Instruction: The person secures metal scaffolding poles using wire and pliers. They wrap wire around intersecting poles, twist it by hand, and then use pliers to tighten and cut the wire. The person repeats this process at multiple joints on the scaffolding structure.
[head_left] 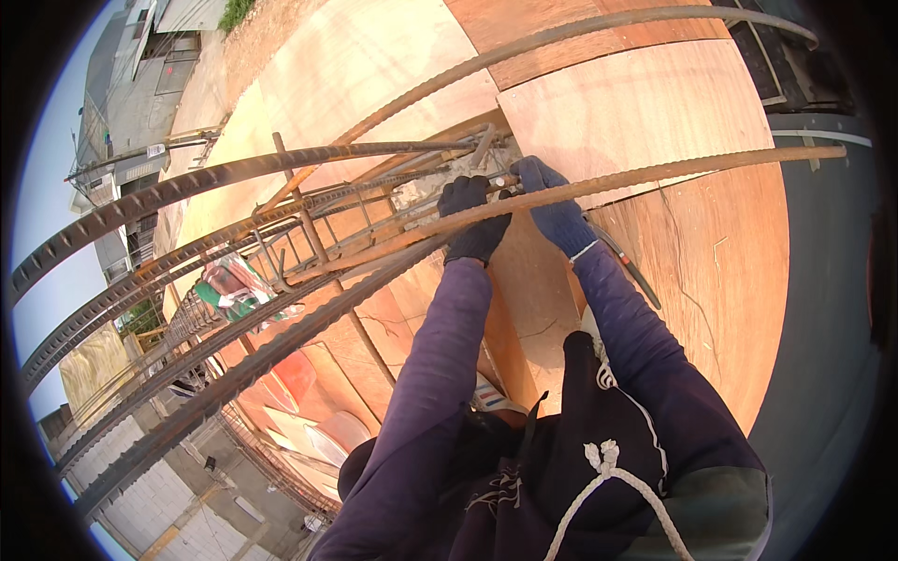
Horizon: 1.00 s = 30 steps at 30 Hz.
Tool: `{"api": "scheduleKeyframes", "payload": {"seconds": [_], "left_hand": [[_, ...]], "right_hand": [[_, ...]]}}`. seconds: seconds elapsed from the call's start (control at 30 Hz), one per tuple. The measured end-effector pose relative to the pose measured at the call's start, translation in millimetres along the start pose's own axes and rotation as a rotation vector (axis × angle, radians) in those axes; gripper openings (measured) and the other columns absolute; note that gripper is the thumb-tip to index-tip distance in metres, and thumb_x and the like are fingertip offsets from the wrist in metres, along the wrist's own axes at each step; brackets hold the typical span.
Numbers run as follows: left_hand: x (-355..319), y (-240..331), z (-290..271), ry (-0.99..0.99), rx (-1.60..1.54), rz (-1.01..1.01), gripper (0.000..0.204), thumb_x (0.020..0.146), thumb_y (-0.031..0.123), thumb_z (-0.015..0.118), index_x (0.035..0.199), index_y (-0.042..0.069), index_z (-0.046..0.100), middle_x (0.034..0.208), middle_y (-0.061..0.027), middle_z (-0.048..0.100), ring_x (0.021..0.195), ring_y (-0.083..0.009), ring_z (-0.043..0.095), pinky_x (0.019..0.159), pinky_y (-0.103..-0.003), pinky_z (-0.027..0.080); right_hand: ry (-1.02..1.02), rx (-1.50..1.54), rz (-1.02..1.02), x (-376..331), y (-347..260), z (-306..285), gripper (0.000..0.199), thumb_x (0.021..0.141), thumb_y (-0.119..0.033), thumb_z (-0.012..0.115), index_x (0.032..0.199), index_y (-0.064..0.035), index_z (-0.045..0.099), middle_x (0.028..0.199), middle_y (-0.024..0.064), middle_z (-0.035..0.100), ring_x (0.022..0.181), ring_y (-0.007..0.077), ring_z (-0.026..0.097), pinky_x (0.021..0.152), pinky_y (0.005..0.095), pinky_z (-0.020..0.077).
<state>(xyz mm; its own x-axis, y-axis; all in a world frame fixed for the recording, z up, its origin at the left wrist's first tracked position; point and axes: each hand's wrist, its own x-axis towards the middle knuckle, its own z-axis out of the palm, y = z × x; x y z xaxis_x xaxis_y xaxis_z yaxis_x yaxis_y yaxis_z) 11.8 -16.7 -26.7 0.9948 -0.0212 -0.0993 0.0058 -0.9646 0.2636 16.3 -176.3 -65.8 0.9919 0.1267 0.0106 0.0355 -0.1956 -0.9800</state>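
Steel bars (309, 155) are lying bundled across the site, their ends meeting where both hands are working. The left hand (472, 217) is bending over them and the right hand (552, 208) is resting just beside it, presumably so both are serving one spot; gloves are hiding the fingers, so I cannot tell what either is gripping. A rusty bar (655, 173) is crossing above the hands. A slim hand tool (631, 266) is lying beside the right forearm, perhaps for easy reach. Plywood sheets (645, 112) are covering the surface in sunlight; outdoors, buildings (168, 84) are standing beyond, upper left.
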Motion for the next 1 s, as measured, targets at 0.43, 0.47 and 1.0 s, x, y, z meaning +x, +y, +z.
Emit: {"api": "scheduleKeyframes", "payload": {"seconds": [0.43, 0.47, 1.0], "left_hand": [[-1.2, -3.0, 7.4, 0.029, 0.02, 0.044, 0.035, 0.078, 0.037, 0.082, 0.095, 0.008, 0.072, 0.097, -0.0179, 0.068, 0.097, -0.0393, 0.064, 0.085, -0.052, 0.05], [-1.3, -1.4, 5.3, 0.029, 0.016, 0.034, 0.035, 0.078, 0.037, 0.082, 0.094, 0.008, 0.072, 0.097, -0.018, 0.068, 0.097, -0.0393, 0.064, 0.085, -0.052, 0.05], [-2.4, -4.1, 9.6, 0.113, -0.039, 0.094, 0.036, 0.082, 0.043, 0.078, 0.087, 0.009, 0.071, 0.091, -0.0143, 0.069, 0.094, -0.0367, 0.064, 0.084, -0.051, 0.05]], "right_hand": [[0.075, 0.009, -0.063, -7.3, 3.5, 3.9, 0.018, 0.102, -0.01, 0.051, 0.115, -0.0017, 0.061, 0.107, 0.0169, 0.065, 0.097, 0.0349, 0.066, 0.082, 0.0424, 0.0521], [0.087, 0.071, -0.023, -7.9, 4.0, 4.4, 0.019, 0.102, -0.01, 0.051, 0.115, -0.0017, 0.062, 0.107, 0.0169, 0.065, 0.098, 0.035, 0.066, 0.083, 0.0423, 0.0522], [0.052, -0.326, -0.161, -2.3, 29.1, 8.4, 0.01, 0.104, -0.01, 0.056, 0.111, -0.0044, 0.059, 0.099, 0.0121, 0.062, 0.086, 0.0218, 0.065, 0.075, 0.0351, 0.0529]]}}
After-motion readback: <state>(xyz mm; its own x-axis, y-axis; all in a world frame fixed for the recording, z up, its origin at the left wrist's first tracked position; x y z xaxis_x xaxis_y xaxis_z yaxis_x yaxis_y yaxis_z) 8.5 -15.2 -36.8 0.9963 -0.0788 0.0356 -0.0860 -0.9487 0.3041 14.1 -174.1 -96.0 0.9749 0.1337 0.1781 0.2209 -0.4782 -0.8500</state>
